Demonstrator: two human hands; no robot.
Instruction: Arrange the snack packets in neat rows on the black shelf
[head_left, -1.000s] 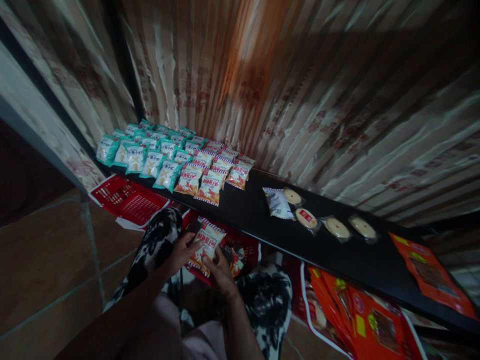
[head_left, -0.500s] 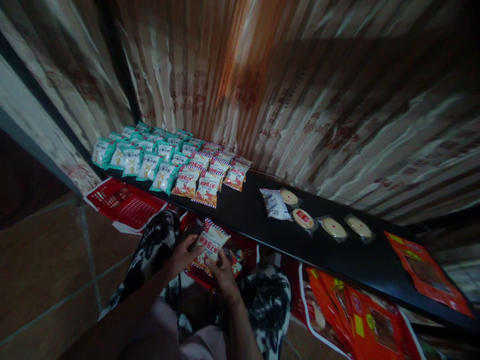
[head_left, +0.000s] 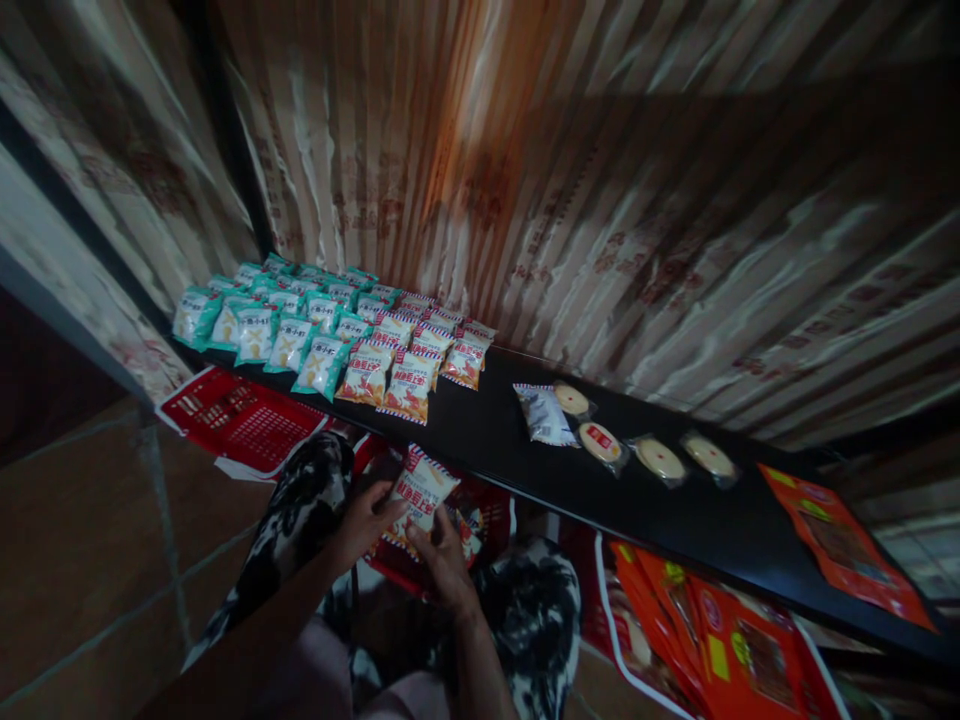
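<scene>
Between my left hand [head_left: 369,520] and my right hand [head_left: 444,562] is a white and orange snack bag [head_left: 421,490] with red lettering and a striped top edge. My fingers close on its two sides, low over a red basket [head_left: 491,515] between my knees, where more small packets partly show. Just beyond, on the black shelf [head_left: 480,430], matching snack bags [head_left: 409,385] stand in short rows. To their left are several teal and white snack bags [head_left: 291,342], also in rows.
Farther right on the shelf lie a silvery packet [head_left: 545,415], several round wrapped cakes [head_left: 660,460] and an orange packet [head_left: 844,540]. Under the shelf are an empty-looking red basket [head_left: 244,425] on the left and a basket of orange packets [head_left: 739,640] on the right. A pleated curtain [head_left: 525,200] hangs behind.
The view has shifted slightly, so the shelf and its goods sit a little lower and farther left. Both hands still hold the same snack bag, almost unmoved.
</scene>
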